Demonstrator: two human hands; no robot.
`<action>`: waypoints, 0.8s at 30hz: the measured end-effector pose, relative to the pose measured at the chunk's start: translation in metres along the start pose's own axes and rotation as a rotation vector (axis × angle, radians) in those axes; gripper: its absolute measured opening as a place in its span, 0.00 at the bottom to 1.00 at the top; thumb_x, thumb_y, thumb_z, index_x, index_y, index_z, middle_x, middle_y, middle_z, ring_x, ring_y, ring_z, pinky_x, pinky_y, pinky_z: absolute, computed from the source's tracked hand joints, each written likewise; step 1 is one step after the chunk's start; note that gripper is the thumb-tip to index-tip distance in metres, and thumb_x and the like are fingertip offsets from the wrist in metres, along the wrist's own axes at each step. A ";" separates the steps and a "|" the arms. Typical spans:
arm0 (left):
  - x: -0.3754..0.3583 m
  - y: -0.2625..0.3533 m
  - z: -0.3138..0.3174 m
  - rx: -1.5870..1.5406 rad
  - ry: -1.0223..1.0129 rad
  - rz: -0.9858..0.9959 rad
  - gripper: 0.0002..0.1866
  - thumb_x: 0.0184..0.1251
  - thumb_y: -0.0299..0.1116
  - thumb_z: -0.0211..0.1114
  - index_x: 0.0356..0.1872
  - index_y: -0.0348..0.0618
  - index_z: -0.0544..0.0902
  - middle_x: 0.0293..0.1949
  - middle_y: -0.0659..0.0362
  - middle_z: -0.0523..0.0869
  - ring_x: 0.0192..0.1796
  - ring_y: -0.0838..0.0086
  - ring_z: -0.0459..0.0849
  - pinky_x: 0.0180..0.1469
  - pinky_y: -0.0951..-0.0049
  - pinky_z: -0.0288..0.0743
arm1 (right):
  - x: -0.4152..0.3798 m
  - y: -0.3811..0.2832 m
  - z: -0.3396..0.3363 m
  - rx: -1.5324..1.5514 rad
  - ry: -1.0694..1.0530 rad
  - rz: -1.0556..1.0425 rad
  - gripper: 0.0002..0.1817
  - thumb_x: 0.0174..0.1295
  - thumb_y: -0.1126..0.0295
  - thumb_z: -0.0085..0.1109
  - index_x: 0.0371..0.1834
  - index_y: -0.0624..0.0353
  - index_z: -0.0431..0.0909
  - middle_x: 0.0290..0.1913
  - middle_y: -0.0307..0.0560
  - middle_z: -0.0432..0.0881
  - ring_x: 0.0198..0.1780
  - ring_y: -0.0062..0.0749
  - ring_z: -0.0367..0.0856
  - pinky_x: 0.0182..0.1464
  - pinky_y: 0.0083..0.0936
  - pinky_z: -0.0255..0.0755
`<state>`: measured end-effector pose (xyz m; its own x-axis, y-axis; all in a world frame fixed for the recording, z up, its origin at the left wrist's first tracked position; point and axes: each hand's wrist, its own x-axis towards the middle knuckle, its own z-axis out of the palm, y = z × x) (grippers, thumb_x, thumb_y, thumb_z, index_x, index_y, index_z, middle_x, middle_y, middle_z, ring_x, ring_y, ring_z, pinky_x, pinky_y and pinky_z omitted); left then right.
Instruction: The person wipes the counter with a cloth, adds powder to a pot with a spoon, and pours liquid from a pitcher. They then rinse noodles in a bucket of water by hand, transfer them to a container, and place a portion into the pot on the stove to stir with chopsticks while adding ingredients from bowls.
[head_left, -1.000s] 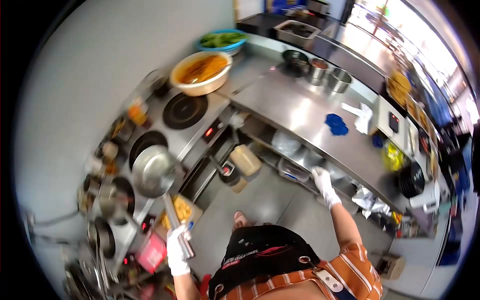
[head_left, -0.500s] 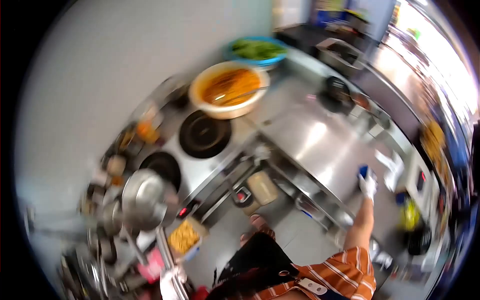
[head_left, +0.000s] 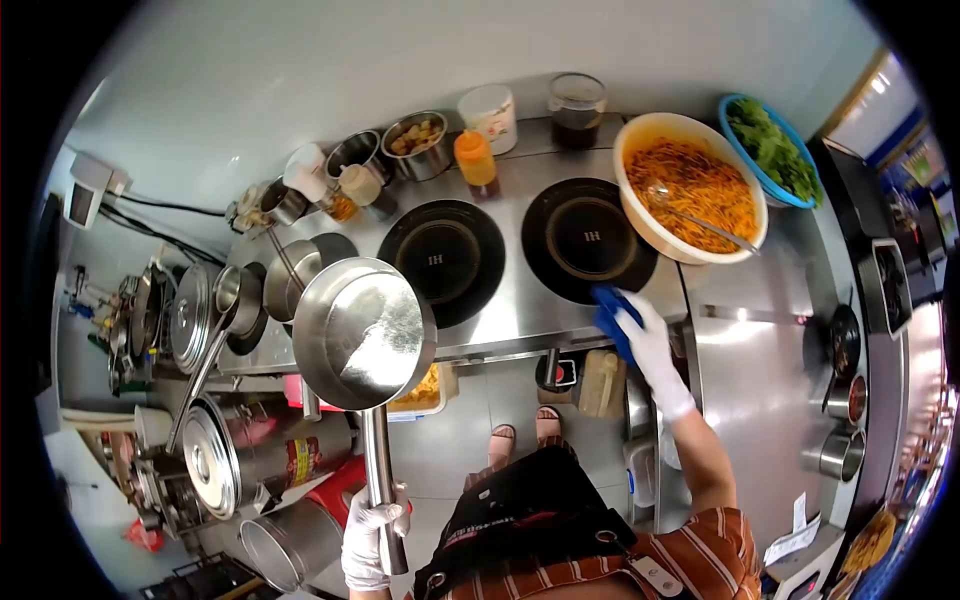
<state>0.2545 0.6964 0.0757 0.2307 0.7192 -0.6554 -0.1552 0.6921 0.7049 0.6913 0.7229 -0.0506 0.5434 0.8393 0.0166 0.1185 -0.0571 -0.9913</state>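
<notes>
My left hand (head_left: 366, 540), in a white glove, is closed round the long metal handle of a saucepan (head_left: 362, 335). The pan is held up in front of the cooktop, its shiny inside facing me. My gloved right hand (head_left: 650, 348) grips a blue cloth (head_left: 612, 326) at the front edge of the steel counter, just below the right black round hob (head_left: 590, 240). To the left lies a second black hob (head_left: 441, 264). Behind the right hand stands a large white bowl (head_left: 640, 212) of orange shredded food with a metal spoon in it.
Sauce bottles (head_left: 475, 160), small metal pots and a dark-filled jar (head_left: 577, 110) line the back wall. A blue basin (head_left: 812, 190) of greens stands at the right. Lidded steel stockpots (head_left: 215, 455) stand at lower left. A steel worktop (head_left: 750, 400) extends right.
My view has turned toward the cooktop. My right hand with the blue cloth has gone from the right-hand worktop to the cooktop's front edge. The left hand still holds the saucepan.
</notes>
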 end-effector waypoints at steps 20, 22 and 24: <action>0.003 0.025 -0.033 -0.080 0.159 -0.009 0.27 0.43 0.26 0.74 0.45 0.26 0.72 0.19 0.58 0.75 0.17 0.76 0.73 0.21 0.79 0.65 | 0.097 0.080 0.264 -1.068 -0.301 -0.619 0.28 0.56 0.68 0.52 0.63 0.56 0.66 0.66 0.51 0.64 0.67 0.46 0.60 0.67 0.37 0.55; 0.003 0.031 -0.040 -0.061 0.169 -0.004 0.27 0.43 0.26 0.74 0.45 0.26 0.72 0.19 0.58 0.75 0.17 0.76 0.73 0.20 0.79 0.66 | 0.041 0.098 0.300 -1.305 -0.382 -0.529 0.29 0.61 0.66 0.42 0.69 0.46 0.59 0.69 0.53 0.62 0.70 0.48 0.57 0.69 0.43 0.47; 0.006 0.035 -0.041 -0.057 0.174 0.015 0.26 0.42 0.25 0.73 0.44 0.26 0.72 0.19 0.57 0.75 0.16 0.75 0.73 0.19 0.79 0.66 | -0.008 0.067 0.324 -1.229 -0.513 -0.543 0.28 0.64 0.68 0.37 0.70 0.41 0.58 0.69 0.52 0.61 0.69 0.50 0.58 0.69 0.44 0.48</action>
<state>0.2107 0.7274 0.0846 0.0592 0.7254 -0.6857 -0.2126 0.6803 0.7014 0.4256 0.8875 -0.1591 -0.1236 0.9916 0.0391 0.9826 0.1278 -0.1347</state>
